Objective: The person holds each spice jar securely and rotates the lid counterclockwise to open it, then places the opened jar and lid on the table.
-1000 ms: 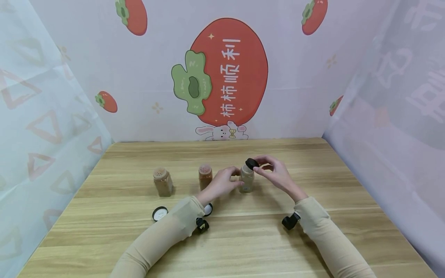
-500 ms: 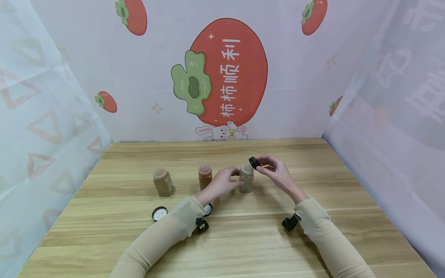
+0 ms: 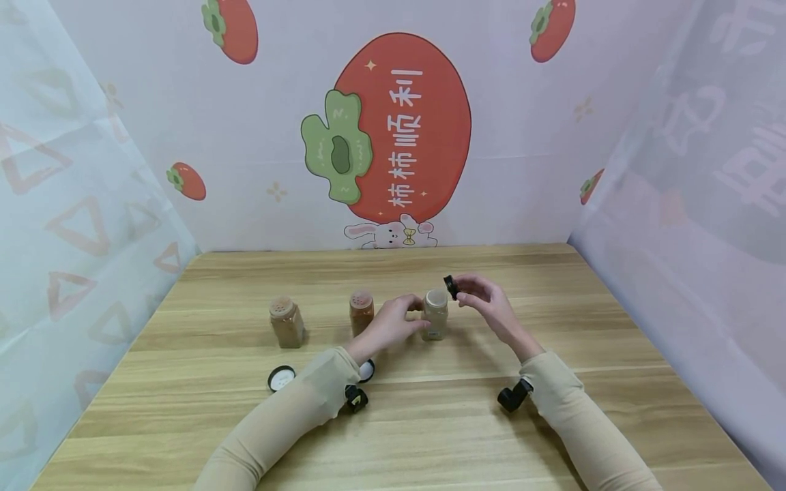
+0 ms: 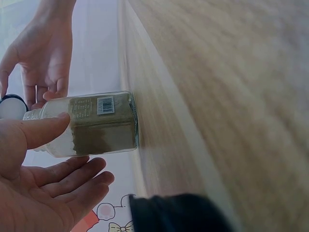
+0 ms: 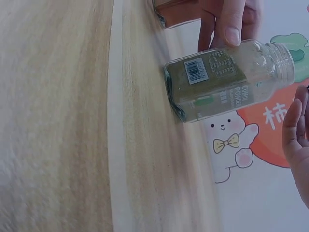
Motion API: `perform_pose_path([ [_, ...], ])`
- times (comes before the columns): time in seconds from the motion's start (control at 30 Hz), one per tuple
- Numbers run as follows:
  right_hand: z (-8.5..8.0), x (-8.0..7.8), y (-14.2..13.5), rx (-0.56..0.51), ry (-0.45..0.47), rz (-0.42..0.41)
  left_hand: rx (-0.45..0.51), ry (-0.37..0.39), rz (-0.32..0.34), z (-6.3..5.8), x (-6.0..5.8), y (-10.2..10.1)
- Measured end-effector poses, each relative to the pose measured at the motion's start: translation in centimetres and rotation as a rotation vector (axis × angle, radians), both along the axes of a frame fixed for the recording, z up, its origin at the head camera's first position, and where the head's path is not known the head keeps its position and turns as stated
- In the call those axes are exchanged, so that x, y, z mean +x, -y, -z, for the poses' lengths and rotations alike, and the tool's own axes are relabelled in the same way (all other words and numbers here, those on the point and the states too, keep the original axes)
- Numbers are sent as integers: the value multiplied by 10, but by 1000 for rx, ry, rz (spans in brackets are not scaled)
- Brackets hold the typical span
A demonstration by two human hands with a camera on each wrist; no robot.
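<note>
A glass spice jar (image 3: 434, 317) of greenish-brown powder stands upright on the table, its black cap off; in the right wrist view the label on the jar (image 5: 207, 87) appears to read cumin powder. My left hand (image 3: 393, 324) holds it from the left, thumb in front and fingers behind, as the left wrist view shows of the same jar (image 4: 104, 123). Just right of its mouth, my right hand (image 3: 488, 303) pinches a black lid (image 3: 451, 287) between thumb and fingers, tilted on edge. The pale inside of that lid (image 4: 13, 107) shows in the left wrist view.
Left of my left hand stands a reddish-brown spice jar (image 3: 362, 315) with a holed top. Farther left is a tan spice jar (image 3: 286, 324), also uncapped. Two black lids lie inside up, one lid (image 3: 282, 377) left of my sleeve, another lid (image 3: 366, 370) partly behind my wrist.
The black lid has come away from the jar's mouth toward the right, turning from slanted over the top to nearly on edge. My left hand and the jar stay in place.
</note>
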State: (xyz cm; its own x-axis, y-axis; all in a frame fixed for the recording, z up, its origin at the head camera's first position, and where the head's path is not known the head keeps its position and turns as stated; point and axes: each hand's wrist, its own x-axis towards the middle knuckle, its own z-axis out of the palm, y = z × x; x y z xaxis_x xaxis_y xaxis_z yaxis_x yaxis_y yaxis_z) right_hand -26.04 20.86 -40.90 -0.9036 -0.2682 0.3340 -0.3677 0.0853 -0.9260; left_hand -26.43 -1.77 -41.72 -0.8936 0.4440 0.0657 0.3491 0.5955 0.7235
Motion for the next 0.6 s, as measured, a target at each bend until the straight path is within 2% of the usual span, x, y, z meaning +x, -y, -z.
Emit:
perform_pose_path([
  [0.27,2,0,0,-98,34,-25,1,6,5,0,-2,0],
  [0.47,1,2,0,-255,103,-120,1,6,2,1,-1,0],
  [0.6,1,3,0,-318,134,-171,-4,6,-1,2,-1,0],
])
